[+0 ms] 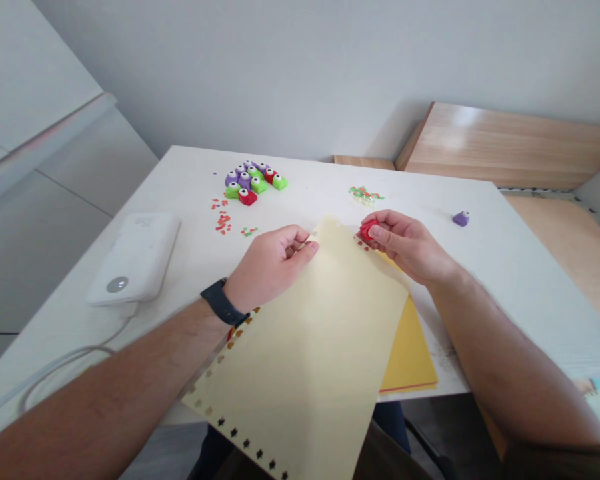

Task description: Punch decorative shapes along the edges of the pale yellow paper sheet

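A pale yellow sheet of paper (325, 333) lies tilted over the table's front edge, with small shapes punched out along its left, lower and upper right edges. My left hand (277, 260) pinches the sheet's upper left edge between thumb and fingers. In my right hand (405, 243) is a red craft punch (369, 230), held at the sheet's upper right edge beside several heart-shaped holes. Whether the paper sits inside the punch's slot I cannot tell. Darker yellow sheets (410, 353) lie beneath the pale one.
Several purple, green and red punches (245, 179) cluster at the back left. Paper cutouts lie in orange (223, 223) and mixed-colour (365, 195) piles. A purple punch (461, 218) stands at right. A white power bank (135, 260) with a cable (65, 360) rests at left.
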Tool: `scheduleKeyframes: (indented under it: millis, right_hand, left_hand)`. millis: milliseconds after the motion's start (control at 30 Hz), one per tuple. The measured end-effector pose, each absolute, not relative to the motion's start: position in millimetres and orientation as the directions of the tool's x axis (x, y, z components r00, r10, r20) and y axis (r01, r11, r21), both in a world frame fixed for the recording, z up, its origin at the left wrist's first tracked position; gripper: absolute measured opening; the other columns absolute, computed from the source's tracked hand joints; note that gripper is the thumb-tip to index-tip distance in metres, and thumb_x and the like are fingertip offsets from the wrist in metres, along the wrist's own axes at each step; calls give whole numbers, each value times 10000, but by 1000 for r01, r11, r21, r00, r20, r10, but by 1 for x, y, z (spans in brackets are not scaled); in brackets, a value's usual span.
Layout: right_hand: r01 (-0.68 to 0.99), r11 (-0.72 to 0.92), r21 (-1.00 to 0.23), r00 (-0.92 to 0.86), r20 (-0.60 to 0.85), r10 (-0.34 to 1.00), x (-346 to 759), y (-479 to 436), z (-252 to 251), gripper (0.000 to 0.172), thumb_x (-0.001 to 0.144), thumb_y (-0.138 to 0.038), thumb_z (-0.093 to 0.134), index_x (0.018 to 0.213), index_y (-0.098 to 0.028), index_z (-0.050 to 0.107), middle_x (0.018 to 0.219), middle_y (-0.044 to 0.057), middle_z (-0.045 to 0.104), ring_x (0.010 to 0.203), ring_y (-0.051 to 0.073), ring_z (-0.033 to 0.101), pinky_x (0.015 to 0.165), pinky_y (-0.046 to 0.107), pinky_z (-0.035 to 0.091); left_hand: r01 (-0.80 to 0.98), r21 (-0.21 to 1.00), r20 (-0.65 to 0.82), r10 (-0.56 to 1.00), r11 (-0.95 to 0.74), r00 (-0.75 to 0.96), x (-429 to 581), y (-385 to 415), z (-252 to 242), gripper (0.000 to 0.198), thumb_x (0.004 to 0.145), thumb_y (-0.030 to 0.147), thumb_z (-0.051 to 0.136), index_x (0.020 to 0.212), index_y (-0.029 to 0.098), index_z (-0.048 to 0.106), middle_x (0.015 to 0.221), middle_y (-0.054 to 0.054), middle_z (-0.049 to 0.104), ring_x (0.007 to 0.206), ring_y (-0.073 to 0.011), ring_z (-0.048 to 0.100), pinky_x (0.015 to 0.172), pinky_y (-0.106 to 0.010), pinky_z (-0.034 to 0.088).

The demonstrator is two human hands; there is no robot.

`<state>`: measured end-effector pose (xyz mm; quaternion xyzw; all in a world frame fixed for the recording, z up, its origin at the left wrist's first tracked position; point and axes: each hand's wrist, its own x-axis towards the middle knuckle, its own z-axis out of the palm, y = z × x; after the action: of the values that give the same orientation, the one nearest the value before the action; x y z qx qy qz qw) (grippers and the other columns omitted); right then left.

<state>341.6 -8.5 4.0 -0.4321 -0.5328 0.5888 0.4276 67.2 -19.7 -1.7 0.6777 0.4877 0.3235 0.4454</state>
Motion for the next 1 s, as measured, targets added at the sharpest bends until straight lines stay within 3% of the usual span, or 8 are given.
scheduleKeyframes:
  millis: [267,733,867,1000]
  right_hand:
    - [-42,-74,-996,-248,-61,967,342,-7,3,350,843,-499,874,1020,-231,736,963,49,754,912,203,701,884,383,551]
    - [-21,-84,-996,-249,-77,966,340,-6,0,361,854,-472,855,1065,-235,685,1017,39,745,897,172,670,809,331,506]
    - [1,-105,-995,-153,-103,983,342,-2,-3,325,810,-327,833,1058,-238,643,1063,38,727,888,172,671,756,320,489]
    - [6,-113,-994,-65,-113,991,346,1,-5,254,742,-187,770,970,-229,666,943,11,680,741,138,595,655,300,427]
  left_hand:
    - [369,921,-1,949,-122,316,67,-20,-3,342,959,527,679,969,186,701,881,-39,777,683,-155,661,577,-228,470]
    - [383,914,8,949,-135,315,67,-19,-2,286,961,475,669,947,189,684,826,-10,733,649,-136,608,529,-224,389]
    - [381,913,20,951,-143,309,68,-20,-2,271,953,459,675,938,189,684,814,-4,722,643,-132,596,530,-225,378]
    - [374,917,19,951,-140,309,69,-21,-1,255,946,440,684,911,187,675,803,2,712,627,-118,571,537,-222,381]
